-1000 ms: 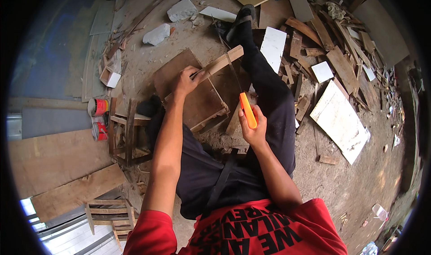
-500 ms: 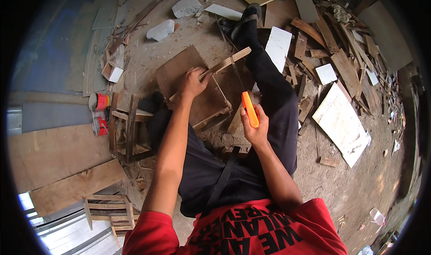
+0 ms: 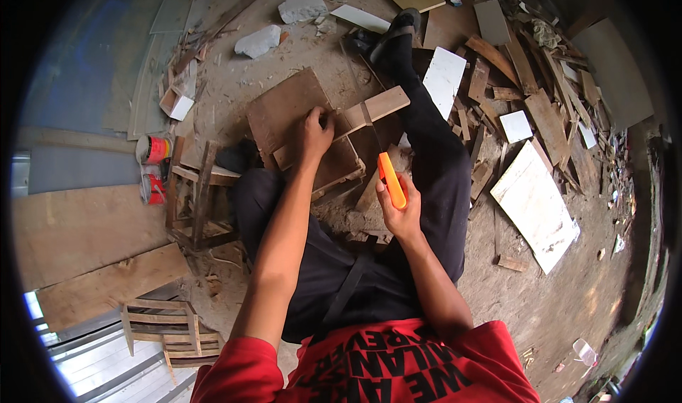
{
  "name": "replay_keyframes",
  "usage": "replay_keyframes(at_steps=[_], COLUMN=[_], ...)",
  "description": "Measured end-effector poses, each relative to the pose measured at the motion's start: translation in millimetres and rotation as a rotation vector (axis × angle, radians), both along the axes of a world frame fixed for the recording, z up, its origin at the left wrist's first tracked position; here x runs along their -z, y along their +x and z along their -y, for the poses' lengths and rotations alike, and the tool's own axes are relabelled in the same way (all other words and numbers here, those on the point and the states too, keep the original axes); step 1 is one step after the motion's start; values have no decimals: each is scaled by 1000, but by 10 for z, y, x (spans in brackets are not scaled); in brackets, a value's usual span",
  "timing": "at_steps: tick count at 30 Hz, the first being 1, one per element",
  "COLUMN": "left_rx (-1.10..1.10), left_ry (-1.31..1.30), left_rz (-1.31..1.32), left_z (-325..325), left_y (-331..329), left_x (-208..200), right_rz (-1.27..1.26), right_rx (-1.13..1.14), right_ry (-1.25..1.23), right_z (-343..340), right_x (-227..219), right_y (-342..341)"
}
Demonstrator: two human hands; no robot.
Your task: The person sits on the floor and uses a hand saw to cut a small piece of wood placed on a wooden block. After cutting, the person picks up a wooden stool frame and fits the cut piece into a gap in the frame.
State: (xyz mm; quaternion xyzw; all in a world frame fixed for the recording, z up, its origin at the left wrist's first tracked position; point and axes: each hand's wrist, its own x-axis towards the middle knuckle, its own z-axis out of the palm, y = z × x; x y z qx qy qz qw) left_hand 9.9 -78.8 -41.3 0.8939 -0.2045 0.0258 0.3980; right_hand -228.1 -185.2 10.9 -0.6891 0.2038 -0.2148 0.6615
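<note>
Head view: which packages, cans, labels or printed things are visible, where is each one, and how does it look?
Two small cans: on the ground at the left, by a wooden frame; round, red and white, with orange labels.
Clear plastic cup or bottle: lower right on the dirt; transparent, lying down.
Red shirt: bottom edge, worn by the person; black printed letters.
No signs or screens.

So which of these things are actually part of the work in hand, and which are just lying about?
In hand:
- left hand on the wooden frame
- right hand holding the orange tool

Lying about:
- white boards
- stone chunks
- red cans
- small wooden stool
- plank scraps
</note>
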Motion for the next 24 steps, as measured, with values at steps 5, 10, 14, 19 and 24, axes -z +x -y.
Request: replay_keyframes(at_steps=[5,10,14,19,24], left_rx=[-109,-141,-140,-186,-150], left_ry=[229,336,332,351,397], left_rz=[200,262,286,297,407], left_z=[90,31,26,59,-5], left_y=[23,55,28,-35,1], left_x=[98,260,287,238,307], right_rz=[21,-66,-83,-238,-113], right_rx=[-108,-156,-150,-156,-335], right_ry=[-37,-43,-123,-175,-208], right_z=[-36,-116,-125,-135,-72], right_x=[-69,-122,-164,-307,-386], right_y=[-47,-20,-18,-72,-182])
